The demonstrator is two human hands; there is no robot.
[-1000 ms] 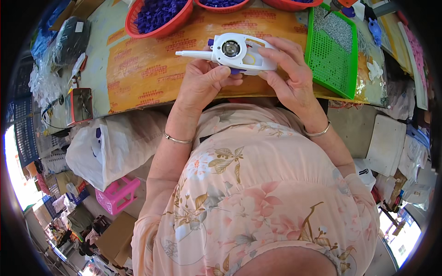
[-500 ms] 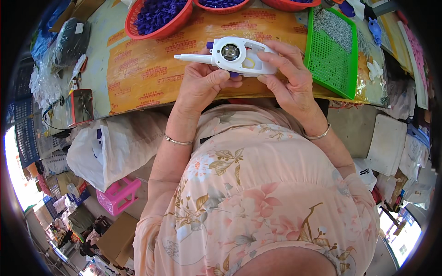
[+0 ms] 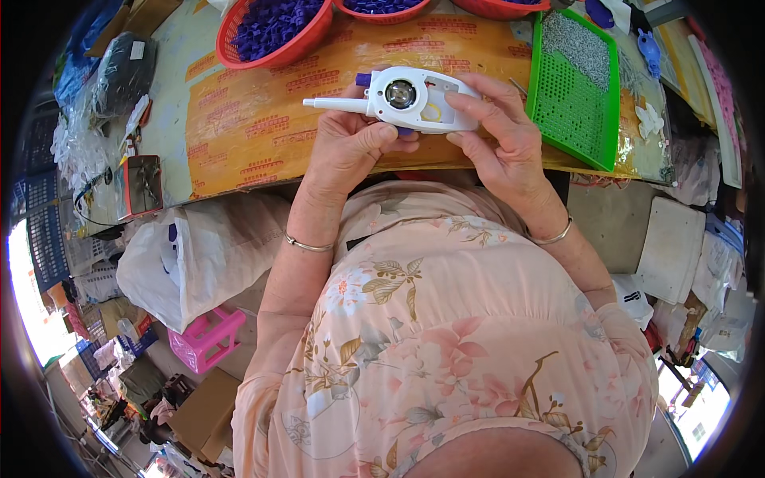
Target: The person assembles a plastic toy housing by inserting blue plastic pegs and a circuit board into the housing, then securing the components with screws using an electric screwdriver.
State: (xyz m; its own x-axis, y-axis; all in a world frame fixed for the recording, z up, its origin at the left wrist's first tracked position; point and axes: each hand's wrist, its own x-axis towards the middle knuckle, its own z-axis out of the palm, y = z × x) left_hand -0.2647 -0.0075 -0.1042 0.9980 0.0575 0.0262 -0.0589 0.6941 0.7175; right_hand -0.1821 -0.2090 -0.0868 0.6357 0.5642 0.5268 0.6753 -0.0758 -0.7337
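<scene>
Both hands hold a white plastic toy housing (image 3: 437, 119) above the near part of the table. It has a long thin nozzle pointing left, a round silver-and-dark part set in its face, and an uncovered cavity with a thin yellow wire. Purple pieces (image 3: 363, 80) stick out at its upper and lower edges. My left hand (image 3: 355, 139) is closed around the nozzle end, thumb on the lower rim and fingers underneath. At the other end, my right hand (image 3: 504, 131) grips the housing between thumb and fingers, with a fingertip at the cavity.
Red baskets (image 3: 307, 49) with small purple parts stand along the far side. To the right lies a green perforated tray (image 3: 567, 131) with many small silvery pieces. A red-edged box (image 3: 142, 187) sits at the table's left edge. A pink stool (image 3: 205, 341) is below left.
The housing has tilted slightly, and its upper purple piece shows a little more. My right hand has shifted slightly, while both hands keep their hold.
</scene>
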